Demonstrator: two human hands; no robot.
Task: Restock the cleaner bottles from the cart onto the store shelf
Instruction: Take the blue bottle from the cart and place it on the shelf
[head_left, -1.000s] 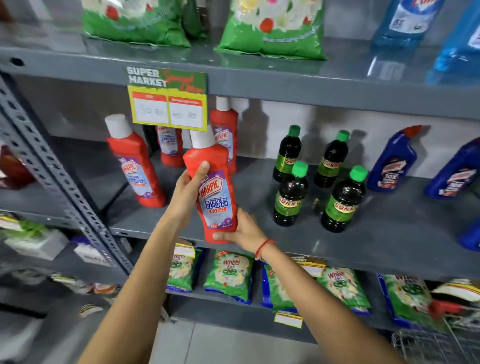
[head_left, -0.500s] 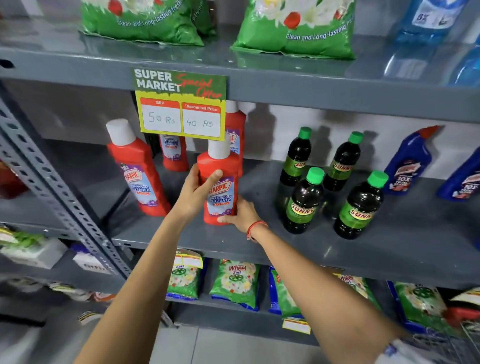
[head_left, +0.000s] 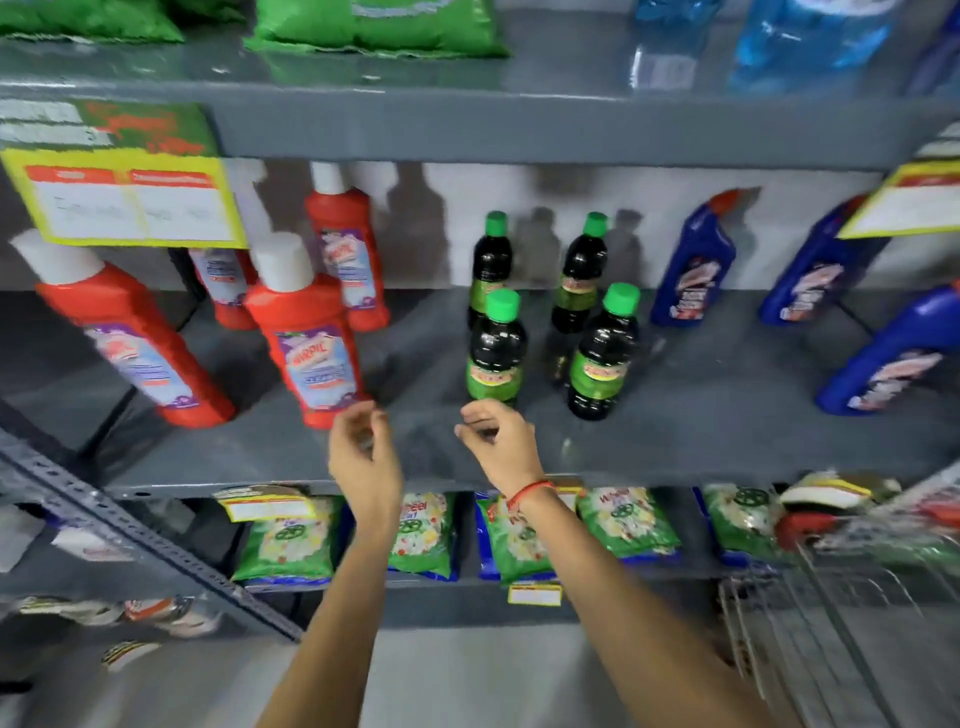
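Observation:
A red cleaner bottle (head_left: 306, 332) with a white cap stands upright on the grey middle shelf (head_left: 701, 436), near its front edge. Three more red bottles stand around it: one at the left (head_left: 124, 332) and two behind (head_left: 348, 249). My left hand (head_left: 363, 447) hovers just below and right of the front bottle, apart from it, fingers loosely curled and holding nothing. My right hand (head_left: 498, 436), with a red thread at the wrist, hangs in front of the shelf edge, likewise holding nothing. The wire cart (head_left: 831, 597) shows at the lower right.
Several dark bottles with green caps (head_left: 498, 348) stand mid-shelf, blue cleaner bottles (head_left: 691, 265) at the right. A yellow price tag (head_left: 130, 197) hangs from the upper shelf. Green detergent packs (head_left: 285, 540) fill the shelf below. A slotted metal upright (head_left: 130, 525) slants at the left.
Both hands have let go of the red bottle, which now stands on the shelf, and have drawn back toward me. The camera view has shifted right and is blurred.

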